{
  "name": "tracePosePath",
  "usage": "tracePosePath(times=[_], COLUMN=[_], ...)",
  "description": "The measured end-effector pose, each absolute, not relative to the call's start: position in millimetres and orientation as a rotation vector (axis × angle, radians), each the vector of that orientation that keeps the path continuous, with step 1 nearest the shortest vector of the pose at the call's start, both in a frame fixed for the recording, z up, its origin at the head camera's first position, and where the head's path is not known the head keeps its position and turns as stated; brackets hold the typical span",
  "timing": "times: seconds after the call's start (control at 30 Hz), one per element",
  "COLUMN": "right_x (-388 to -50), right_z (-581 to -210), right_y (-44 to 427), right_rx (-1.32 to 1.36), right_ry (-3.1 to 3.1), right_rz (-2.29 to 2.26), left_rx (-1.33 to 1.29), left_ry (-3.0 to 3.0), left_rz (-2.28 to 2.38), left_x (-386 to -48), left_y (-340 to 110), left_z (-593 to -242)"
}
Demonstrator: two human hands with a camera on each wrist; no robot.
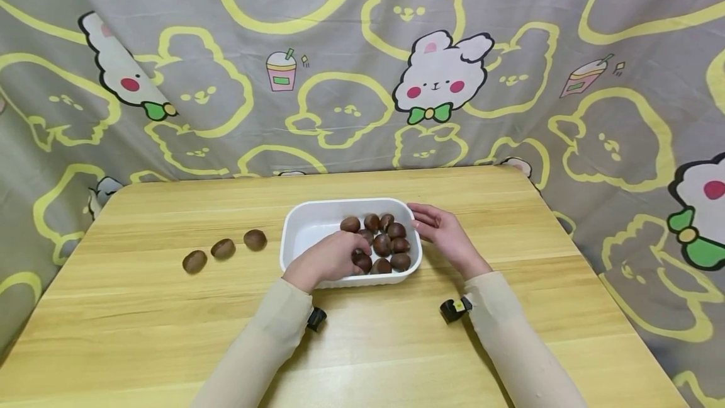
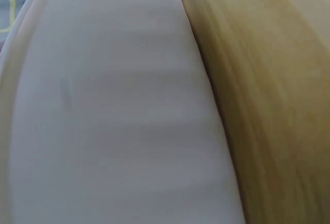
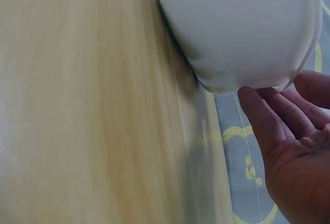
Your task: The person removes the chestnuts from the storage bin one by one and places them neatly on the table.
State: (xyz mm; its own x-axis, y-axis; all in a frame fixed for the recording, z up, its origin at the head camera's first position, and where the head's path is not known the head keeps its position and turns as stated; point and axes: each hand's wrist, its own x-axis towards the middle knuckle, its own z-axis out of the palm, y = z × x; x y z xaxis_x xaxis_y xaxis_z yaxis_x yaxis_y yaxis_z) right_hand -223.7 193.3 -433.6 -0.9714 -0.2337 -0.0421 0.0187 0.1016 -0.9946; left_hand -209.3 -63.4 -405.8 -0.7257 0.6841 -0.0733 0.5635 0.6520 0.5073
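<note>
A white plastic tray [image 1: 306, 235] holds several brown chestnuts [image 1: 382, 245] grouped toward its right side. Over the tray's front rim reaches my left hand [image 1: 328, 258], its curled fingers around a chestnut [image 1: 362, 262]; the fingertips are partly hidden. My right hand [image 1: 444, 235] grips the tray's right end, thumb at the rim and fingers along the outer wall. That grip shows closer in the right wrist view, where the hand [image 3: 294, 147] meets the tray wall [image 3: 247, 33]. In the left wrist view the tray's side [image 2: 113, 105] fills much of the picture, without the hand.
To the left of the tray, three chestnuts lie in a slanting row on the wooden table [image 1: 170, 332]: a left one [image 1: 195, 262], a middle one [image 1: 223, 249] and a right one [image 1: 255, 240]. A patterned grey curtain [image 1: 340, 49] hangs behind and beside the table.
</note>
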Motion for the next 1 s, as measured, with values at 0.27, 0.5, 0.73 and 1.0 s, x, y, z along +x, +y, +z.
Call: tracePosePath(times=[0.27, 0.5, 0.73, 1.0], right_x=[-223.2, -222.8, -221.9, -224.0], right_z=[-434.6, -435.1, -434.3, -434.4], right_y=[193.7, 195.0, 196.9, 194.6], right_rx=[-0.192, -0.203, -0.205, -0.213], right_ry=[2.195, 2.199, 2.198, 2.188], right_rz=[-1.968, -1.964, -1.969, -1.968], left_rx=[1.027, 1.025, 0.933, 0.952], left_ry=[2.554, 2.529, 2.559, 2.579], left_rz=[0.700, 0.813, 0.944, 1.158], left_x=[-212.9, -213.9, -214.0, -211.5], left_y=[-63.9, -70.2, -78.0, -97.5], left_z=[-407.5, -409.3, -405.6, -398.0])
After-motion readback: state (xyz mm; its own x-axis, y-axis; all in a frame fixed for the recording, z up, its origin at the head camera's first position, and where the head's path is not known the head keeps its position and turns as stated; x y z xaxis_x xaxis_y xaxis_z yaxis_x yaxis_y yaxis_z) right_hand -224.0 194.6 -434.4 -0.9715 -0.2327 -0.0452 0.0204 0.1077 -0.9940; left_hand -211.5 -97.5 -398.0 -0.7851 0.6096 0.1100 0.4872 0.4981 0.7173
